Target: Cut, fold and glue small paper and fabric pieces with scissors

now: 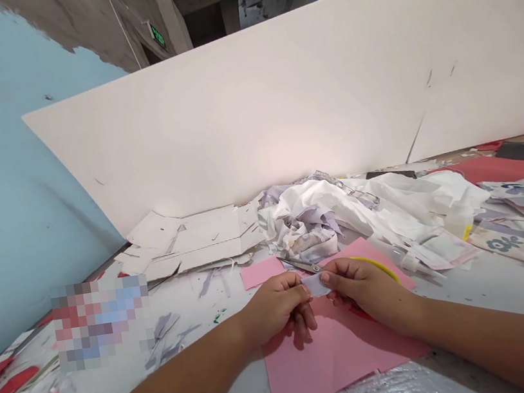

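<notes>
Left hand (pixel 272 309) and right hand (pixel 365 289): both curled, each pinching 1 end of a small pale paper strip (pixel 316 285) between thumb and fingers, strip held above the pink sheet (pixel 343 360). Scissors (pixel 299 264) lie just beyond the strip, blades pointing away to the left; lower part hidden, so cannot tell if either hand holds them. Yellow curved piece (pixel 374 267) beside right hand, kind unclear.

Surface: white-topped table (pixel 194 303), littered. 2nd pink piece (pixel 260 273) left of scissors. Crumpled white paper heap (pixel 328 216) behind, folded white card (pixel 190 242) to its left, printed offcuts (pixel 502 239) right, red scraps (pixel 6 388) far left, red sheet (pixel 496 168) far right. Small green marks near centre.

Room: large white board (pixel 248 94) leans against blue wall (pixel 6 180). Rough concrete above; green exit sign (pixel 157 34) high up.
</notes>
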### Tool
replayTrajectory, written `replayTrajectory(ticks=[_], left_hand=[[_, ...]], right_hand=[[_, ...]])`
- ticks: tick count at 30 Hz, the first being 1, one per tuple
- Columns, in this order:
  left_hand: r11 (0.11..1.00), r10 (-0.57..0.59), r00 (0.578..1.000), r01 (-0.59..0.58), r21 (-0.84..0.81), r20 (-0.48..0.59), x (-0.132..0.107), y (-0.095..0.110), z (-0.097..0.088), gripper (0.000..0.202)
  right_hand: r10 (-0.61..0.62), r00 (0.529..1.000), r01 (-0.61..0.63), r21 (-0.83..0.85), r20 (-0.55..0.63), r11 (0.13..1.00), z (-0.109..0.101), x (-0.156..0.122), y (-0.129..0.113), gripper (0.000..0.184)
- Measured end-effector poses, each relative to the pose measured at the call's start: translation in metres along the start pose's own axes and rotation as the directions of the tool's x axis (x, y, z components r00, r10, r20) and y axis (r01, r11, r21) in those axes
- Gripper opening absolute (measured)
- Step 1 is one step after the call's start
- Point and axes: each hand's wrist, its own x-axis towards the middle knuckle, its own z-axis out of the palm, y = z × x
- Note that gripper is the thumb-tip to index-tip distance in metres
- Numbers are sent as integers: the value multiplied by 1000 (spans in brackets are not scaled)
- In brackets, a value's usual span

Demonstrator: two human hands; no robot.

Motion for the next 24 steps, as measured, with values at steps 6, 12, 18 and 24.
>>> replayTrajectory(ticks=[6,12,18,24], left_hand=[[999,3,1000,-3,-39,2,0,0,-1,16],[996,11,999,-7,-90,38,0,-4,-3,13],[994,25,1000,-24,-110,13,-1,0,2,12],[996,30,1000,-30,-86,0,-3,1,5,11]], right_hand=[[16,999,-20,87,45,996,-1,1,1,31],[-47,997,45,32,62,998,-2,2,6,33],[-82,993,82,0,82,997,0,0,5,28],[-143,985,160,-189,101,969,1,-2,-1,23]])
